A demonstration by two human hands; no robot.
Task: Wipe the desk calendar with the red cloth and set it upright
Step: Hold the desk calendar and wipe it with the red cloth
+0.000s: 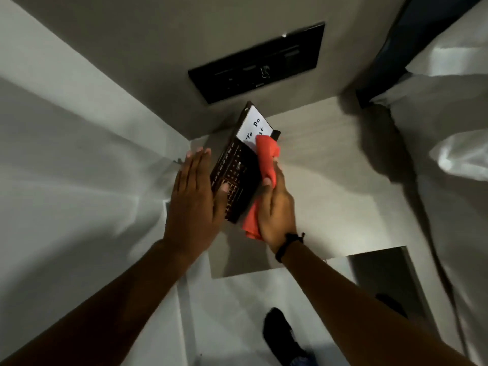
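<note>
We've got the desk calendar (239, 167) tilted up off the tabletop (303, 180). Our left hand (194, 199) is flat and open against its edge, thumb on the face. Our right hand (274, 207) is closed around the red cloth (266, 157), rubbing the front. It looks stiff, light and slick, so we'd grip it by the side edges.

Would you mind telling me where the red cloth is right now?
In the head view, the red cloth is bunched in the right hand, pressed against the dark desk calendar, covering part of its white note.
</note>
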